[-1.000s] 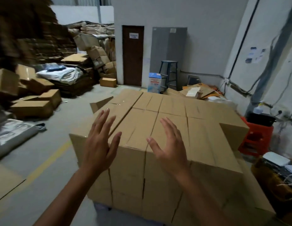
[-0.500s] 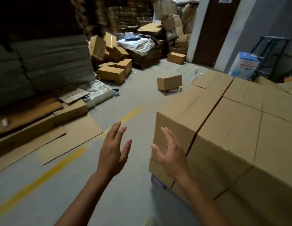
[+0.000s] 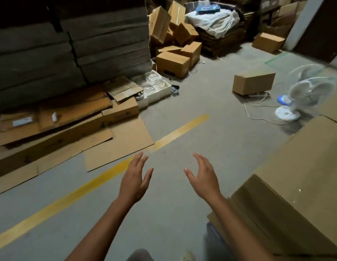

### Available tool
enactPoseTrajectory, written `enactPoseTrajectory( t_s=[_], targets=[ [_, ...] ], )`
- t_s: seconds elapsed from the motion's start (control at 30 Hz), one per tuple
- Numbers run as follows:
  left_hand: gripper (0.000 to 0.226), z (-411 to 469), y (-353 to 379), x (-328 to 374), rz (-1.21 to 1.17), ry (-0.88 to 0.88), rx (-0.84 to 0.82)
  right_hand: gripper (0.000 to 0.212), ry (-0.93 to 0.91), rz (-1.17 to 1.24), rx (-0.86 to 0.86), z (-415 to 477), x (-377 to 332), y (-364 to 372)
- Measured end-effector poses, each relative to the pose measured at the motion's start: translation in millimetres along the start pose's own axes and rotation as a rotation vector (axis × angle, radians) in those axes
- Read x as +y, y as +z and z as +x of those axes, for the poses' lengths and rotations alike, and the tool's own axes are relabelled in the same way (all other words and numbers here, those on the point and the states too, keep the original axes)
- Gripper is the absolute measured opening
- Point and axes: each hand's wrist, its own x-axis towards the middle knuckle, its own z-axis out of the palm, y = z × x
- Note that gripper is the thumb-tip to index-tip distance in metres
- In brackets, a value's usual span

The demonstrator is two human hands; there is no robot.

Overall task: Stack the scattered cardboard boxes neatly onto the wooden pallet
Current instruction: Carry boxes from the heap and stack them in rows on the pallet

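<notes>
Cardboard box [image 3: 253, 82] sits alone on the floor [image 3: 201, 132] ahead — your left hand [image 3: 134, 182] and right hand [image 3: 202, 178] hold nothing, fingers spread, palms facing, probably set to clasp its sides.

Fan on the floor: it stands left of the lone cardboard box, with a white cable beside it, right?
No. The head view shows the fan standing right of the lone cardboard box; the white cable does lie beside it.

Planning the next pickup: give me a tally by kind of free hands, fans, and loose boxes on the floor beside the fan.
Free hands: 2, left hand and right hand
Fan: 1
Loose box beside the fan: 1
Total: 4
</notes>
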Motion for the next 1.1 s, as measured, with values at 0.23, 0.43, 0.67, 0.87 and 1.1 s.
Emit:
enactPoseTrajectory(
  t_s=[0.23,0.43,0.67,0.87,1.1],
  targets=[
    [0.065,145,25,-74,-0.043,-0.04,-0.056,0.065,0.082,-0.038,-0.051,149,-12,49],
    [0.057,304,29,-118,-0.064,0.063,-0.122,0.065,0.179,-0.01,0.029,277,-42,77],
    [0.063,462,42,-119,-0.088,0.182,-0.19,0.064,0.257,0.044,0.155,407,-58,60],
    [0.065,612,101,-88,-0.1,0.272,-0.231,0.064,0.278,0.055,0.239,541,-23,21],
    [0.066,785,174,-19,-0.112,0.28,-0.251,0.066,0.337,0.104,0.291,704,39,-59]
  ],
)
